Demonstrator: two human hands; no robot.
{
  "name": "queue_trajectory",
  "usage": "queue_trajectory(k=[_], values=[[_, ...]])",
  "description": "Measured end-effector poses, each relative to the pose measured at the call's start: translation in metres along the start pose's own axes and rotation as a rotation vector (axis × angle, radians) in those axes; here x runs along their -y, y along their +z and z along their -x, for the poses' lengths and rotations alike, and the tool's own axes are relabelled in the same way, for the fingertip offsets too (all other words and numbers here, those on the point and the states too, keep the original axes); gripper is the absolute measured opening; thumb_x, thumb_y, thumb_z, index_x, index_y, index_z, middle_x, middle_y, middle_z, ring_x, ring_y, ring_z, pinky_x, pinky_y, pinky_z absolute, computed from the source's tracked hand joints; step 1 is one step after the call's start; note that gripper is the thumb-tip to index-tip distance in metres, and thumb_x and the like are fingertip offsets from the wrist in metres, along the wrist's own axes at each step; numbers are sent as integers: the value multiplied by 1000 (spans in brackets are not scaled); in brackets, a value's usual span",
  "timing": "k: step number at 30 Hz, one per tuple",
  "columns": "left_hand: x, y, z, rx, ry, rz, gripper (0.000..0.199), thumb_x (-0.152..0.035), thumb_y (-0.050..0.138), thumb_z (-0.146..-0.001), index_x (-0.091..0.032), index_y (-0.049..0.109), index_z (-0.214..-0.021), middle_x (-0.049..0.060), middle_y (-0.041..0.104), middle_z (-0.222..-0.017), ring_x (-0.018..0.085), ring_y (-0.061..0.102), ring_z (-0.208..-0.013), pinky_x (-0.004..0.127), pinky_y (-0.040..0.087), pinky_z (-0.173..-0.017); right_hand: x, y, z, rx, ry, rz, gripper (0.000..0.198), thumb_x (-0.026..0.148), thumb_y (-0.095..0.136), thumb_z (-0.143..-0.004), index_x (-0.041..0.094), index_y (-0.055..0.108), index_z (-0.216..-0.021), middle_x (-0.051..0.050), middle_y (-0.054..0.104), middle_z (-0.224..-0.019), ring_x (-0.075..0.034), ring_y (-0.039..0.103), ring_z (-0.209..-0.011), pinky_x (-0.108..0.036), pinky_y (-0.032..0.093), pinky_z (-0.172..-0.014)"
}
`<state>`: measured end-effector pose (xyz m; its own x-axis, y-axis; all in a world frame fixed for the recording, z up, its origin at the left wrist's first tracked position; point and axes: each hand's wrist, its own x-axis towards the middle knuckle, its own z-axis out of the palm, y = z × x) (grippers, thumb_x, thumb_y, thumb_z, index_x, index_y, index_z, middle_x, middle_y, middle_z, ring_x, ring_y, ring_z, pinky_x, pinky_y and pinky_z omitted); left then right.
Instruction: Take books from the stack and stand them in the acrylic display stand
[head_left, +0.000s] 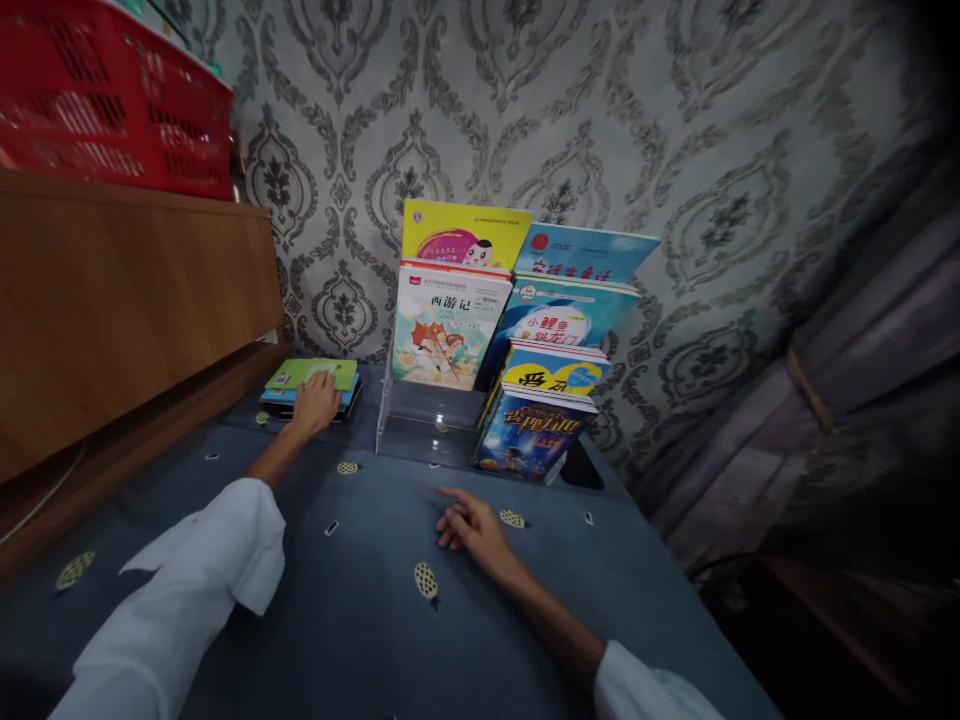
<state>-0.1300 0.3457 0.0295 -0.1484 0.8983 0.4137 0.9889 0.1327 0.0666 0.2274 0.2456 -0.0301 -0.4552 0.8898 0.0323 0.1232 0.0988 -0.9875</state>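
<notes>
On the left, my left hand [318, 400] lies on top of a small stack of books, its fingers resting on the green book [337, 374] that is uppermost. Below that one, blue and dark book edges stick out. My right hand [471, 528] hovers over or rests on the dark blue cloth in front of the rack, its index finger stretched out and the others loosely bent, holding nothing. A clear tiered rack [427, 440] carries upright books: a white one [450, 330], a yellow one [465, 228] and a dark blue one [534, 440], among several others.
A blue cloth [360, 620] with a pineapple pattern covers the surface. To the left stands a wooden cabinet [135, 300] with a red basket [112, 110] on it. Patterned wallpaper [345, 200] rises behind, and a curtain [787, 380] hangs at the right.
</notes>
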Motion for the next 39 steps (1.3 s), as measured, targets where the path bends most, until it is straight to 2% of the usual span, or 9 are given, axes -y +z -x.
queue_trajectory(k=[4, 8, 12, 18, 22, 29, 35, 39], values=[[1, 10, -11, 88, -20, -2, 54, -39, 37, -101, -9, 48, -145, 22, 38, -160, 35, 30, -151, 60, 30, -116, -9, 6, 7, -73, -42, 11, 53, 53, 59, -82, 16, 62, -120, -2, 68, -75, -15, 67, -58, -28, 52, -56], [1, 13, -11, 180, 13, 6, 55, -45, 35, -102, -13, 49, -145, 20, 43, -157, 34, 33, -150, 65, 29, -115, -8, 7, 10, -84, -77, 40, 48, 52, 58, -86, 17, 65, -118, -3, 69, -78, -16, 67, -61, -29, 52, -58], [4, 6, 3, 210, 31, -3, 53, -46, 33, -103, -17, 48, -145, 19, 44, -157, 33, 36, -148, 69, 28, -113, -10, 6, 11, -69, -90, 47, 49, 56, 58, -87, 18, 66, -117, -4, 70, -79, -17, 67, -62, -30, 52, -57], [17, -19, 35, 211, 139, -69, 49, -51, 44, -100, -16, 56, -133, 19, 56, -144, 35, 52, -133, 60, 38, -108, -13, 6, 10, -61, -115, 73, 44, 51, 57, -89, 17, 69, -113, -5, 71, -80, -16, 68, -63, -30, 53, -59], [15, -28, 36, 209, 158, -157, 47, -52, 49, -98, -15, 60, -126, 20, 61, -132, 36, 55, -125, 57, 40, -104, -12, 6, 10, -55, -117, 87, 40, 48, 57, -88, 17, 70, -109, -5, 71, -80, -16, 67, -63, -30, 53, -59], [-6, -19, 30, 192, 121, -251, 48, -36, 46, -99, -10, 49, -140, 27, 54, -142, 40, 50, -131, 55, 43, -102, -7, 6, 11, -41, -115, 62, 38, 46, 58, -89, 16, 71, -109, -5, 71, -80, -15, 68, -63, -29, 54, -60], [-3, -25, 40, 188, 174, -275, 41, -22, 32, -100, -6, 57, -129, 28, 62, -126, 38, 58, -119, 51, 46, -97, -8, 5, 9, -25, -134, 69, 37, 43, 57, -88, 16, 70, -110, -4, 71, -80, -15, 68, -63, -29, 54, -61], [2, -33, 58, 209, 189, -288, 38, -11, 34, -94, -5, 61, -120, 26, 64, -119, 35, 59, -115, 46, 48, -95, -8, 4, 9, -22, -135, 77, 37, 44, 57, -88, 16, 70, -109, -4, 71, -81, -15, 68, -63, -30, 55, -61]])
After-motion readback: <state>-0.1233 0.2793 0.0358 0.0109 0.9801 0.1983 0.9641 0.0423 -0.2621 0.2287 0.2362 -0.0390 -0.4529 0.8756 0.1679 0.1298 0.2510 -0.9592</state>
